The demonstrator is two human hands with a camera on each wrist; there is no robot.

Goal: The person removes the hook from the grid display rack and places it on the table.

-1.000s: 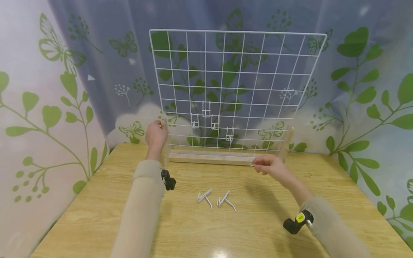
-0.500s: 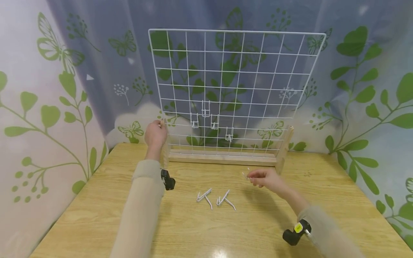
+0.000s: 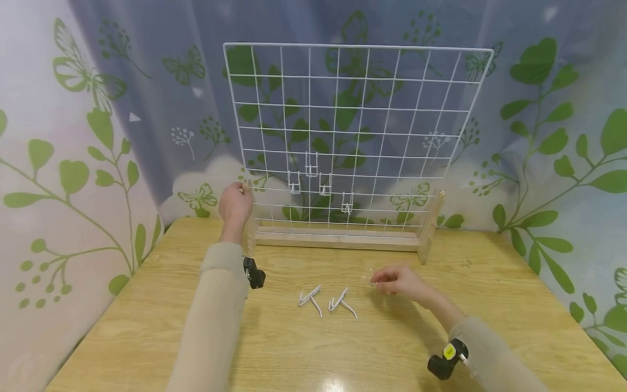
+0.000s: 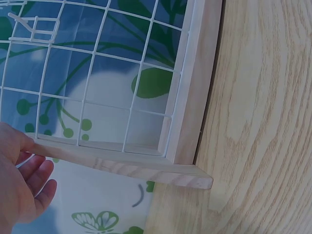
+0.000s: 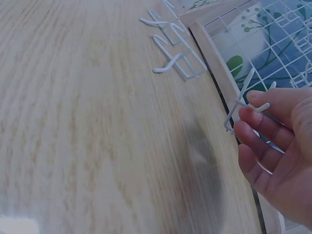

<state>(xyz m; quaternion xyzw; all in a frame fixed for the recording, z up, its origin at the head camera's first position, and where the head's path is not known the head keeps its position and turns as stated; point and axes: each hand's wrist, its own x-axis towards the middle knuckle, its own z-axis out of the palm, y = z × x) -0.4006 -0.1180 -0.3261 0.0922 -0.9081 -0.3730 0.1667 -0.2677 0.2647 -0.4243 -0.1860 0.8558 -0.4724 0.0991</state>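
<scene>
My left hand (image 3: 235, 204) grips the left wooden upright (image 4: 102, 163) of the stand, thumb on one side and fingers curled beneath in the left wrist view. Between thumb and forefinger, my right hand (image 3: 404, 283) pinches a white wire hook (image 5: 232, 113), above the table in front of the stand. A white wire grid panel (image 3: 360, 109) stands upright in the wooden frame. Several white hooks, one of them a low hook (image 3: 347, 206), hang on its lower half. Two more hooks lie on the table: a left hook (image 3: 311, 298) and a right hook (image 3: 344, 302), left of my right hand.
The stand's wooden crossbar (image 3: 338, 239) runs along the base to a right upright (image 3: 431, 228). The wooden table (image 3: 294, 348) carries everything. A leaf-patterned curtain (image 3: 196, 109) hangs close behind the grid and at both sides.
My right hand, holding its hook, has come down and back from the crossbar toward the near part of the table. The left hand stays on the upright.
</scene>
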